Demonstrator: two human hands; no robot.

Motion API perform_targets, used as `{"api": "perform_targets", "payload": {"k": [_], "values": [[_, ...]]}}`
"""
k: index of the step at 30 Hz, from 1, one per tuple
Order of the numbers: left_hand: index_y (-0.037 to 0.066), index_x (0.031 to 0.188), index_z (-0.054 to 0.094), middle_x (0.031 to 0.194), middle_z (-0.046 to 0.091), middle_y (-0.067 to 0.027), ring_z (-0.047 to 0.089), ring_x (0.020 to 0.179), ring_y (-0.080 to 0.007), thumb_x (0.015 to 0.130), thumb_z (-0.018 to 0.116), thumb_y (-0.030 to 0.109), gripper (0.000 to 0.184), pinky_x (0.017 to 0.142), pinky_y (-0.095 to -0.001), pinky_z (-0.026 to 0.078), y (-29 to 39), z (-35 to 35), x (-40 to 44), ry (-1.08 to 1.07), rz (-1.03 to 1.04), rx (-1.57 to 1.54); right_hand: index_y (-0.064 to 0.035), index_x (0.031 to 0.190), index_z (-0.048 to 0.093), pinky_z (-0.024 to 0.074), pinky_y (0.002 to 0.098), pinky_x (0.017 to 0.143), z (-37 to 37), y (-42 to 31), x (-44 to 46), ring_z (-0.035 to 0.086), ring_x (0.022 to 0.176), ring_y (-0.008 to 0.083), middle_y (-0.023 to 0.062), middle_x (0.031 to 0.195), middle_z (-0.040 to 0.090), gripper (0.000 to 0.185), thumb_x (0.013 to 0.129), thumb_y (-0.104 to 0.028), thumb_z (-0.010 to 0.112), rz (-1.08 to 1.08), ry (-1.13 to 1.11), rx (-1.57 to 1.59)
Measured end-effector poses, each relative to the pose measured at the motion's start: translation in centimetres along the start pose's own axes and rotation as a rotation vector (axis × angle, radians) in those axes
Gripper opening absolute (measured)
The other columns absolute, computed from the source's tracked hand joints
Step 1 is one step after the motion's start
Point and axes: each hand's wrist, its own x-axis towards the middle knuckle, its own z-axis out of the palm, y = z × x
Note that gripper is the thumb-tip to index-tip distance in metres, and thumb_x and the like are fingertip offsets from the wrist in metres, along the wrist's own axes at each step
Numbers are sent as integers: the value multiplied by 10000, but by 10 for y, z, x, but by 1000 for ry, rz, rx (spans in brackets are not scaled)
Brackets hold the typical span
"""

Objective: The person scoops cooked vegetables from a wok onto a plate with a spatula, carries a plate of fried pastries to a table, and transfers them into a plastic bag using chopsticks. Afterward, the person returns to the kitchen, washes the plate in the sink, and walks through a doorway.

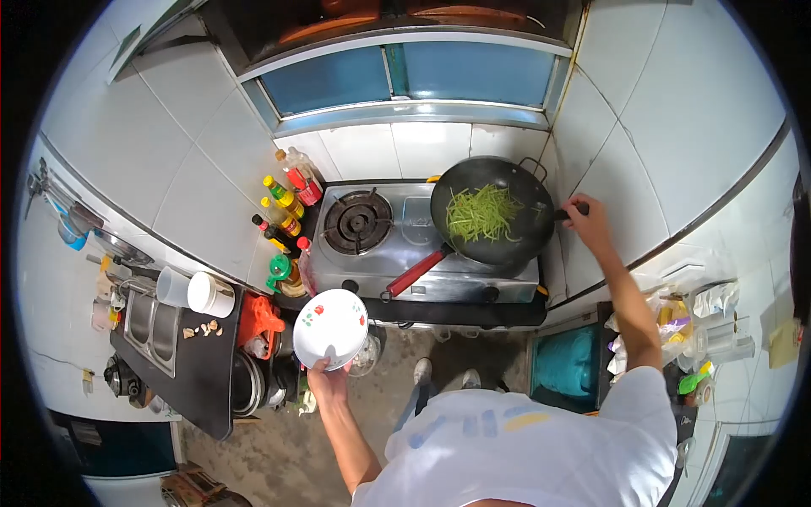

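Note:
My left hand point(328, 382) grips the near rim of a white bowl point(325, 328) with red flowers and green leaves. The bowl shows no food in it and is held in front of the stove's left part. At the wok's right rim, my right hand point(586, 221) is closed on a black handle point(568, 213) pointing into the wok; what its other end looks like is hard to make out. The black wok point(456, 182) sits over the right burner. Thin green vegetable strips point(483, 213) lie heaped in it. Its red handle point(417, 272) points toward the lower left.
The left burner point(358, 221) of the steel stove point(405, 283) has no pot. Several sauce bottles point(287, 218) stand left of it. The left counter point(190, 367) holds a sink point(154, 325), a white tub point(211, 296) and garlic-like pieces point(203, 329). Clutter covers the right counter.

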Motion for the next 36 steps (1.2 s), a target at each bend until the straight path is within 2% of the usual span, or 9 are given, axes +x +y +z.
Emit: {"api": "perform_targets", "payload": {"k": [3,6,9,18,20,27,30,33,36], "values": [[3,1338,331,1268,464,-180,548,1071,-348,794,428,48,554,766,-473,558,0,3,-5,-1,-7,-5,-2,896,625,506,235,567,50,49,7,627,608,124,28,794,626,98,837,-73,592,4,113,467],[1,1337,331,1267,465,-179,545,1081,-347,801,427,48,547,770,-476,557,1,1,-10,1,-21,6,-6,882,612,499,238,614,92,47,4,627,679,121,47,851,638,84,807,-8,574,-173,-7,447],[9,1350,326,1287,459,-177,525,1121,-353,788,422,35,571,803,-494,542,2,-2,-9,-10,-28,2,1,840,584,478,241,652,75,-19,-17,604,723,114,63,845,632,75,781,39,559,-544,-220,41],[22,1356,335,1307,455,-170,519,1146,-352,775,417,24,588,818,-498,534,1,3,-12,-12,-29,17,10,811,560,476,252,653,59,-16,-32,584,755,112,78,890,603,42,783,41,557,-404,-412,199],[6,1339,331,1257,484,-176,568,1070,-340,802,416,36,544,734,-455,580,1,4,-12,-13,-17,9,13,812,568,486,241,625,48,-10,-21,598,722,106,77,867,604,25,796,27,555,-351,-317,223],[3,1345,328,1272,473,-182,551,1086,-346,805,410,42,547,760,-473,564,0,5,-15,25,-3,10,1,858,593,492,221,456,-5,-56,9,617,516,128,60,777,621,169,868,-167,574,0,-185,-101],[5,1351,323,1283,463,-181,540,1096,-346,808,409,48,552,762,-467,559,1,0,-15,-4,0,39,15,870,596,492,248,427,3,-54,14,614,474,152,76,788,624,232,867,-217,601,134,-109,5],[7,1351,323,1279,467,-176,540,1093,-344,808,412,53,552,756,-454,560,0,2,-15,1,-8,13,15,898,592,507,241,454,43,-25,11,632,515,153,77,783,623,224,880,-208,590,82,105,274],[20,1353,330,1283,469,-168,537,1107,-343,782,425,49,580,771,-459,552,1,-1,-13,0,-34,9,10,930,588,510,235,478,71,-18,7,643,555,151,69,787,625,197,887,-182,579,-26,58,403]]}}
